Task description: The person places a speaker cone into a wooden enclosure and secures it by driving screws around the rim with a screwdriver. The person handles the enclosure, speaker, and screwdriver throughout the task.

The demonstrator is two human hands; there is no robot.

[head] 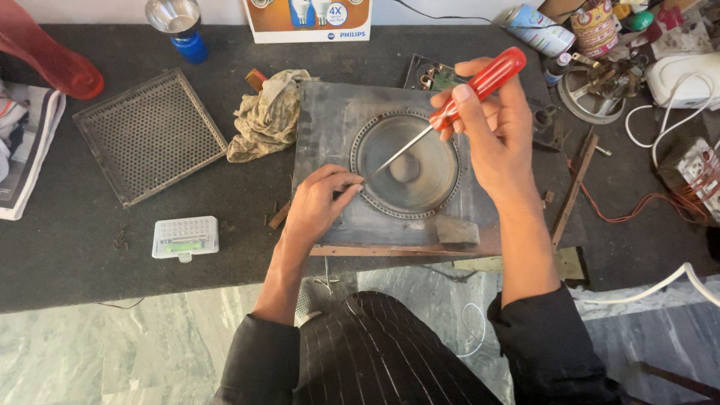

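A round grey speaker cone (409, 169) sits in a square grey panel (322, 127) on the dark mat. My right hand (491, 131) grips a screwdriver with a red handle (480, 82); its metal shaft slants down-left, and the tip rests at the cone's left rim. My left hand (319, 202) rests on the panel's lower left, its fingers pinched at the rim right by the screwdriver tip. Whether those fingers hold a small screw is too small to tell.
A perforated metal grille (150, 135) lies at left and a crumpled rag (266, 116) beside the panel. A small white box (185, 238) sits near the mat's front edge. Cans, wires and loose parts (600, 67) crowd the right. A blue-based cup (180, 26) stands at back.
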